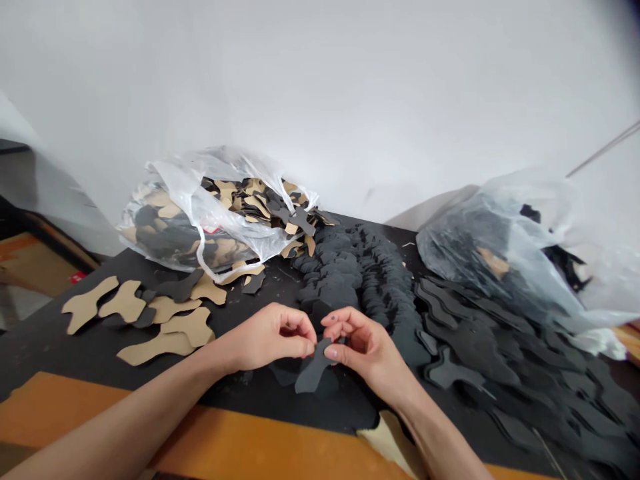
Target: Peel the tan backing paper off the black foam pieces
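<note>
"Bare forearms (pixel 135 427) come in nearest the camera, crossing an orange strip (pixel 250 440) at the near edge of the table (pixel 45 347)."

"And the grip?"

"The right hand (pixel 367 347) pinches a dark grey piece (pixel 313 373) between thumb and finger. The left hand (pixel 275 339) has thumb and index close together at its upper end; fingers cover that spot, so I can't tell whether they hold it."

"How does it look?"

"Flat, thin and matt, with a curved outline that broadens into a blunt, angular end."

"Pointing where?"

"That blunt end points down and left, toward the person. Its long axis slants from there up and right, to the fingertips."

"Where is it, then?"

"Between the hands, over the black tabletop."

"Farther out?"

"Overlapping dark rows (pixel 337 267) run back behind the hands. Tan pieces (pixel 187 325) lie loose to the left, before a clear bag (pixel 240 228) of tan and dark ones. Dark pieces (pixel 460 327) spread to the right, with another plastic bag (pixel 465 233) beyond."
</note>
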The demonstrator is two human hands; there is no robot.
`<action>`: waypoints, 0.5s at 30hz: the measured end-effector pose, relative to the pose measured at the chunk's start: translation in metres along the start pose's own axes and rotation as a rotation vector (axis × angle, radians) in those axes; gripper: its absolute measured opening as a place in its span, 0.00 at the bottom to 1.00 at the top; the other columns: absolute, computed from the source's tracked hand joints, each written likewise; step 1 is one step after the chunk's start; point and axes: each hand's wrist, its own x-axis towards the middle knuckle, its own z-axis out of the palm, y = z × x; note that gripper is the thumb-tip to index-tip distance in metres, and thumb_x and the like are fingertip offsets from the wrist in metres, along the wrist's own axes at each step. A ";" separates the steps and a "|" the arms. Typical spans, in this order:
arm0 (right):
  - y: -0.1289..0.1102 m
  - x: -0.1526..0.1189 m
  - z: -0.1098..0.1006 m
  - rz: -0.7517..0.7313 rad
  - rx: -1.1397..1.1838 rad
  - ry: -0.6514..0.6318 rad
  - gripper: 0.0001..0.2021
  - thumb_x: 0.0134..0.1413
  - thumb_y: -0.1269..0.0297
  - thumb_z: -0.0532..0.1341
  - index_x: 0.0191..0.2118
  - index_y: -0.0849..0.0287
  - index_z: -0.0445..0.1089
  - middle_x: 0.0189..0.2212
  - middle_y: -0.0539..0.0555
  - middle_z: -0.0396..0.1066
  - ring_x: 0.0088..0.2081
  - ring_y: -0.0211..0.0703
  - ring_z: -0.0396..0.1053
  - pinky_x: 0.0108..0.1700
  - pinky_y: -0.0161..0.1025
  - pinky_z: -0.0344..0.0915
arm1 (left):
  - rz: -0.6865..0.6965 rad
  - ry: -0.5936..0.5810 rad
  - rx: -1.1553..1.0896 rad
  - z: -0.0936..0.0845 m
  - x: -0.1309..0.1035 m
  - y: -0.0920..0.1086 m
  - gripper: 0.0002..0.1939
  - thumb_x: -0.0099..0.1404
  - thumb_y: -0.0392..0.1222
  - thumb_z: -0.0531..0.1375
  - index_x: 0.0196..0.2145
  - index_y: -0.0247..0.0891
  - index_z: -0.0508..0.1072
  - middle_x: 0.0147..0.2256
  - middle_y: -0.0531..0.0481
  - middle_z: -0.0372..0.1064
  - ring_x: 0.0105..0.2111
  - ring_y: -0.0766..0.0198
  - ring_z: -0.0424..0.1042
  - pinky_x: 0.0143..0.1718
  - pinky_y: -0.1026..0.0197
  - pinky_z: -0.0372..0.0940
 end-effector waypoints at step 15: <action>-0.001 -0.008 -0.002 -0.622 -0.742 -0.063 0.16 0.62 0.76 0.58 0.49 0.49 0.72 0.40 0.54 0.71 0.41 0.43 0.70 0.42 0.39 0.69 | 0.027 0.019 -0.091 0.006 -0.003 0.000 0.07 0.62 0.43 0.56 0.31 0.37 0.67 0.27 0.57 0.64 0.28 0.67 0.58 0.31 0.65 0.53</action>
